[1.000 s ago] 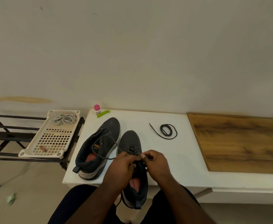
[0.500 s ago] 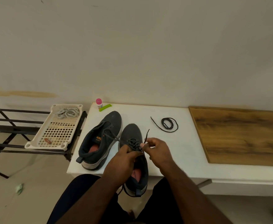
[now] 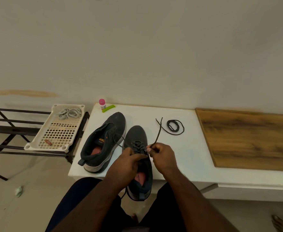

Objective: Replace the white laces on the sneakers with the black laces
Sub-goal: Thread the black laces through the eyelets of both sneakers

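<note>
Centrally, white table (image 3: 184,158) against the far wall; wooden board (image 3: 251,139) on its right part. Left of table: black metal rack (image 3: 6,129) carrying a cream perforated tray (image 3: 36,144), with white laces (image 3: 69,113) piled at the tray's far end and a small reddish item (image 3: 48,142) at its near end.

On table, two dark grey sneakers, toes pointing far. Left sneaker (image 3: 103,141): orange tongue label, writing too small to read. Right sneaker (image 3: 139,163): heel overhanging the near table edge, black lace (image 3: 157,135) partly threaded through the eyelets.

Left hand (image 3: 129,162): fingers curled, gripping the right sneaker at the eyelet area. Right hand (image 3: 160,155): fingertips pinched together on the black lace, free end rising toward the far side.

Spare black lace (image 3: 175,127): coiled, far right of the sneakers. Far left corner: pink-capped bottle (image 3: 102,103), label unreadable, touching a green clip (image 3: 108,108).
</note>
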